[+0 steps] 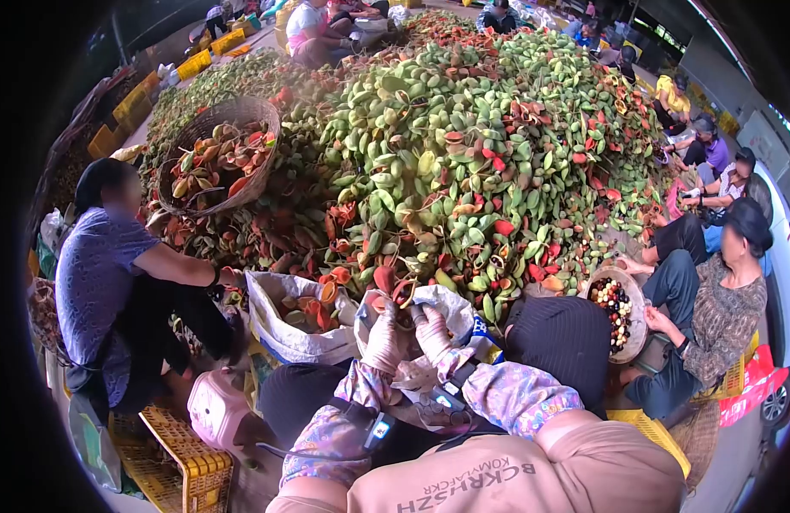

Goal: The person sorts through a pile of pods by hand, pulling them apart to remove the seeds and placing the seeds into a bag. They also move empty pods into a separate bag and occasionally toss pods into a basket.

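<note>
My left hand (383, 335), in a pale wrapped glove, is closed around a red seed pod (384, 279) at the middle of the head view. Close to its right, my right hand (432, 332) is gloved the same way, with its fingers bent together beside another opened pod (403, 291). What lies between the right fingertips is too small to make out. Both hands are above an open white sack (453, 299). To the left stands another white sack (285, 340) with red-orange opened pods (316, 315) in it.
A large heap of green and red pods (437, 154) rises ahead, with a wicker basket (262, 175) of pods on it. A person (112, 265) sits left; another (711, 308) sits right by a bowl (639, 316) of dark and pale seeds. Yellow crates (202, 466) stand lower left.
</note>
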{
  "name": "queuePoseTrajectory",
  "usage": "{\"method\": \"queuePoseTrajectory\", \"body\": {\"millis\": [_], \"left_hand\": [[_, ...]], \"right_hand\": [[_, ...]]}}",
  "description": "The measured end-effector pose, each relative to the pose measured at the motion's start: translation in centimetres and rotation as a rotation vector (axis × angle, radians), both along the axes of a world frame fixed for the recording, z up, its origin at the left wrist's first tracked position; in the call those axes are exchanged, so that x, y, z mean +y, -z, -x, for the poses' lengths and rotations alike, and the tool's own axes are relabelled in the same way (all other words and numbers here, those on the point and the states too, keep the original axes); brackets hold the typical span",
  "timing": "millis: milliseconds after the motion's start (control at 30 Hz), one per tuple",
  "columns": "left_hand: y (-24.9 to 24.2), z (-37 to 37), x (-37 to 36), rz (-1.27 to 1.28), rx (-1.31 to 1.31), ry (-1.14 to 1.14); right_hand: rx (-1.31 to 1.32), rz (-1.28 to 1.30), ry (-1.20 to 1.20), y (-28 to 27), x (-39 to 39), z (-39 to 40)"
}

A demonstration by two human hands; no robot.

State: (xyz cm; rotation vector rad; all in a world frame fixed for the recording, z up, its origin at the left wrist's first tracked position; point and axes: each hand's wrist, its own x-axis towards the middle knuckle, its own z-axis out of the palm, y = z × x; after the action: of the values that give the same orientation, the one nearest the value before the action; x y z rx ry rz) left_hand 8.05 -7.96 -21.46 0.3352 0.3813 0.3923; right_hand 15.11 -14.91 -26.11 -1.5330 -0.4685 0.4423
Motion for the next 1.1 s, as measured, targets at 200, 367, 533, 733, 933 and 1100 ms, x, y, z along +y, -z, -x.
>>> {"method": "queuePoseTrajectory", "body": {"millis": [200, 367, 533, 733, 933, 1100], "left_hand": [[-2.3, 0.3, -1.1, -0.025, 0.132, -0.020], [0.0, -0.2, -0.3, 0.148, 0.054, 0.012], [0.5, -0.2, -0.3, 0.127, 0.033, 0.057], [0.3, -0.5, -1.4, -0.096, 0.257, -0.030], [-1.3, -0.4, 0.1, -0.183, 0.435, -0.175], [2.4, -0.5, 4.1, -0.384, 0.484, -0.150]], "right_hand": [[0.386, 0.226, -0.001, -0.8, -0.1, -0.6], [-0.088, 0.220, -0.178, 0.8, 0.4, -0.8], [0.252, 0.176, -0.268, 1.7, 0.5, -2.3], [0.198, 0.354, -0.271, 8.1, 2.5, -3.6], [-0.090, 0.549, -0.392, 2.1, 0.5, -3.4], [-0.247, 0.248, -0.259, 0.1, 1.0, -5.1]]}}
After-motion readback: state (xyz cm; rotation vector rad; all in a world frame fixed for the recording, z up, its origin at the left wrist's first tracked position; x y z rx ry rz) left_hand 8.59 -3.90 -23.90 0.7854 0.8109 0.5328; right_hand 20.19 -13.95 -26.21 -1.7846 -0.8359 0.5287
